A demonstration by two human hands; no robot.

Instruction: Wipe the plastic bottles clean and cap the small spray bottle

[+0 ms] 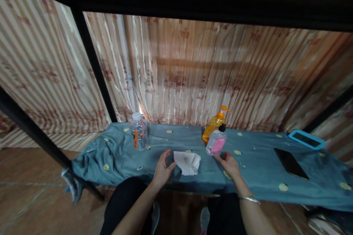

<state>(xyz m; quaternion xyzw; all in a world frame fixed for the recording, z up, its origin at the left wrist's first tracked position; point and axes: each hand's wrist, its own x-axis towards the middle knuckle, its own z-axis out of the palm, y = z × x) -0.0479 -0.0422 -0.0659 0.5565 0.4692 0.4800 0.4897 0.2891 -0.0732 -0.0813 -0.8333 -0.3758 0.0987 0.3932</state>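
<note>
White tissue (187,162) on blue cloth (256,165), left hand (162,170) open beside it, right hand (230,165) open, palm down

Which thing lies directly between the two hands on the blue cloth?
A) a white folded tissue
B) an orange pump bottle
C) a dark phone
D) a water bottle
A: the white tissue lies on the cloth between the left hand and the right hand; the left hand's fingertips are at its edge.

Water bottle (139,132) label too small to read; object at lower right corner (328,222) cut by frame edge; curtain (193,77) print blurred
</note>
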